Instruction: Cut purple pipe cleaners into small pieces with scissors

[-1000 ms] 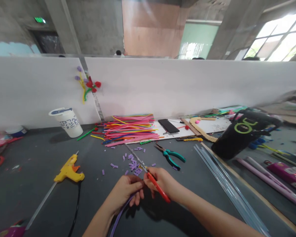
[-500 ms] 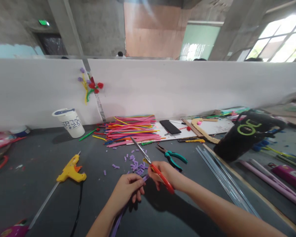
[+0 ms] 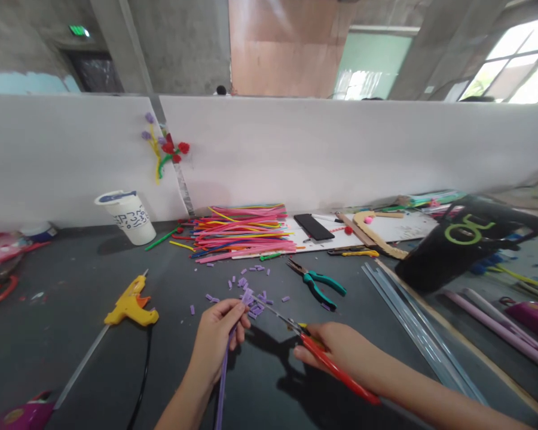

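My left hand is closed around a bundle of purple pipe cleaners. Their tips stick up past the thumb and the long tails hang down toward me. In my right hand is a pair of scissors with red and yellow handles. The scissor blades point up and left, with their tips beside the purple ends. Short purple cut pieces lie scattered on the dark table just beyond my hands. Teal-handled pliers rest beyond my right hand.
A yellow glue gun lies left, with a white cup behind it. Colourful pipe cleaners are piled at the back beside a phone. On the right are clear glue sticks and a tilted black tumbler.
My right hand has moved right and down with the scissors. My left hand has risen slightly, and the purple ends now stand up above its fingers. More cut pieces are scattered toward the pliers.
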`<state>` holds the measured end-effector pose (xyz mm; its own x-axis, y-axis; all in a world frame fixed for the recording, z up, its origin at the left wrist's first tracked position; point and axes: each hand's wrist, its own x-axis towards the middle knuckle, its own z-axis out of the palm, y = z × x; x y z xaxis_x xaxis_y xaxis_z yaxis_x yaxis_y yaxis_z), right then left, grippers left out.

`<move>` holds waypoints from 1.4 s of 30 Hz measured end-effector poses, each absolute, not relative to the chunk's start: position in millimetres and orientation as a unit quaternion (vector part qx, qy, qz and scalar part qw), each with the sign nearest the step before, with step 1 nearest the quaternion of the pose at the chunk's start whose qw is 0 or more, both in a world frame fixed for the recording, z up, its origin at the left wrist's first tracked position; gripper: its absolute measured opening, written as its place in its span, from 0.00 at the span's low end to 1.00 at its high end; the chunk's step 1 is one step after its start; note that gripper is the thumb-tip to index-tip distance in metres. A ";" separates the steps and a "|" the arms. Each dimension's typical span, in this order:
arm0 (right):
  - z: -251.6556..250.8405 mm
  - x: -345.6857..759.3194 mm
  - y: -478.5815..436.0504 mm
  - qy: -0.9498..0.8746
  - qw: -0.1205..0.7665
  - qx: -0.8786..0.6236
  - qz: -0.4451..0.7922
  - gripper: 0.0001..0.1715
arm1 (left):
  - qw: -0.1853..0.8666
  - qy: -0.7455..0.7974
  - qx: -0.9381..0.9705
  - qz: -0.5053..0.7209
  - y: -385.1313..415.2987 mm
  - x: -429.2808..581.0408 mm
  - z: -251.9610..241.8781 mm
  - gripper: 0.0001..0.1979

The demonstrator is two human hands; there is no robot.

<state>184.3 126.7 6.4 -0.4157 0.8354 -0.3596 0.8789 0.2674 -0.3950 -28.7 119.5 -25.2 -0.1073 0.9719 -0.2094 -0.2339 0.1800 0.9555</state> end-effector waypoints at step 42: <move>-0.5 174.8 126.1 0.785 0.027 0.504 -0.359 0.23 | 0.544 0.565 0.379 0.490 119.5 -28.1 -23.5 0.11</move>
